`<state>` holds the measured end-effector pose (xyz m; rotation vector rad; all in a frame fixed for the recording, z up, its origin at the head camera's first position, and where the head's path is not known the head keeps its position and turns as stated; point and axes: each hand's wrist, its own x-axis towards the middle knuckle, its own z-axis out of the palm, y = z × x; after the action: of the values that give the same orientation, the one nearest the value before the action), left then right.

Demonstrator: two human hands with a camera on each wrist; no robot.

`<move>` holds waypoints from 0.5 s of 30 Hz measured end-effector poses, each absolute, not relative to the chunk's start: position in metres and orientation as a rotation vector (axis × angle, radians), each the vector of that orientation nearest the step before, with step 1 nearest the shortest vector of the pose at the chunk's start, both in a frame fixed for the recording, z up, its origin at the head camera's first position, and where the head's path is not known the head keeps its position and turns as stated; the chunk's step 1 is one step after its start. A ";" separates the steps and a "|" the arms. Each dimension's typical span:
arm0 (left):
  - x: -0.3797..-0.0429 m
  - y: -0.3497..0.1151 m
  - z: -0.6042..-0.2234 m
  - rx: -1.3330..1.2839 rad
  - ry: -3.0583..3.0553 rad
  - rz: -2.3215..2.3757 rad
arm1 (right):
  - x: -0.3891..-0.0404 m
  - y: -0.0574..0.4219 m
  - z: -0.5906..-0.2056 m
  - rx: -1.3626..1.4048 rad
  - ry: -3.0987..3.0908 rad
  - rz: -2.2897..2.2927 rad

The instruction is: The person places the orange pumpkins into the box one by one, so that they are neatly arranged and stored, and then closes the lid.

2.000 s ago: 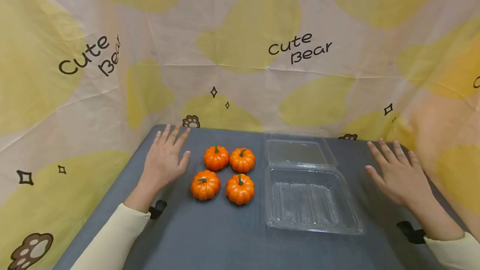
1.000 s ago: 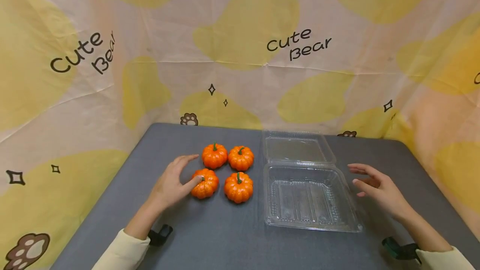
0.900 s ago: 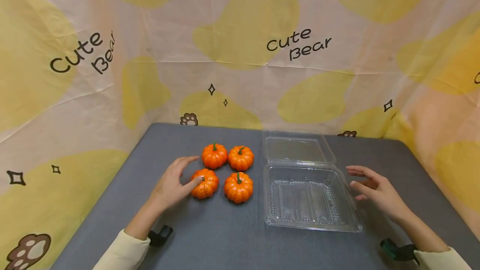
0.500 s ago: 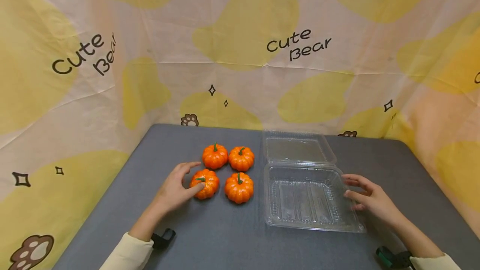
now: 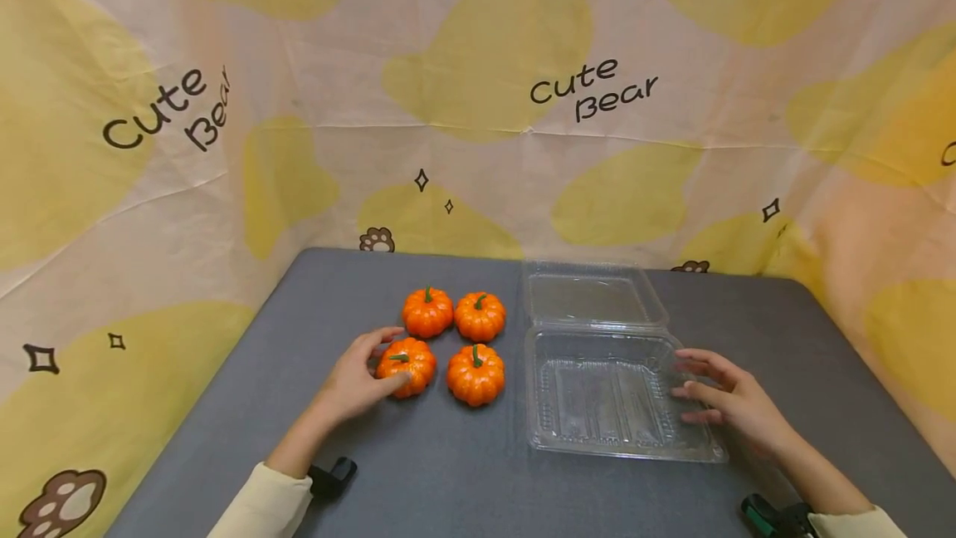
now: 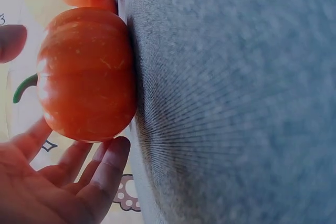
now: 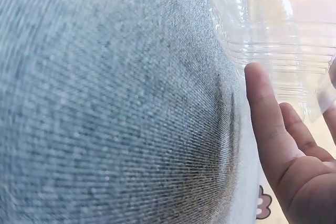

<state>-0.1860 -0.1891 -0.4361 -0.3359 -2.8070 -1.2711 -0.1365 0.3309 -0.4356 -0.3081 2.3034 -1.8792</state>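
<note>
In the head view, several small orange toy pumpkins with green stems sit grouped left of centre. My left hand curves around the near-left pumpkin, thumb before it and fingers behind. In the left wrist view the thumb stands off this pumpkin, while fingertips lie at or close to its side. A clear plastic clamshell box lies unfolded right of the pumpkins, with nothing in it. Beside its right wall is my right hand, fingers loosely bent; whether the fingertips touch the plastic, I cannot tell.
The box's lid lies flat behind its tray. A grey cloth covers the table. Printed fabric hangs close behind and along both sides. A dark strap device sits on each wrist.
Both hands came down from lying spread at the table's sides. The left moved in around the near-left pumpkin, the right moved leftward to the box's right wall. Pumpkins and box have stayed put.
</note>
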 end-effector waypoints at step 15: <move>-0.188 -0.192 -0.437 -0.329 -2.809 -1.252 | -0.135 0.329 -0.436 -0.301 2.295 -1.924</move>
<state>-0.1884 -0.1917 -0.4368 -0.3287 -2.8088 -1.2518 -0.1350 0.3290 -0.4356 -0.3014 2.2954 -1.9238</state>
